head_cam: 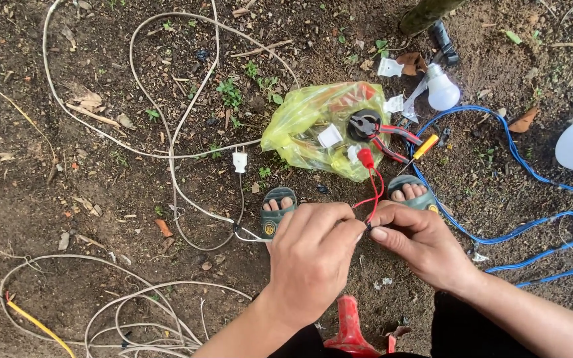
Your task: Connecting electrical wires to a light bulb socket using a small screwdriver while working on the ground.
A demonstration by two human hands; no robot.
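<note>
Left hand (313, 255), right hand (415, 242) — each grip pinching thin red wire (374, 193); crinkled yellow plastic bag (319, 126) behind.

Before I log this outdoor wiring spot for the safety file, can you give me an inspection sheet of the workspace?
Surface: bare soil with small weeds, twigs and dry leaves.
Job's things: thin red wire pinched where both hands meet; it leads up to a red clip by the bag.
Clutter: yellow plastic bag with red-handled pliers on it, yellow-handled screwdriver, white bulb, white plug.
Grippers: left hand and right hand both closed on the wire ends.
Cables: white cable looped across the soil; blue cable coiled at right.
Surroundings: sandalled feet, red stool below.
</note>
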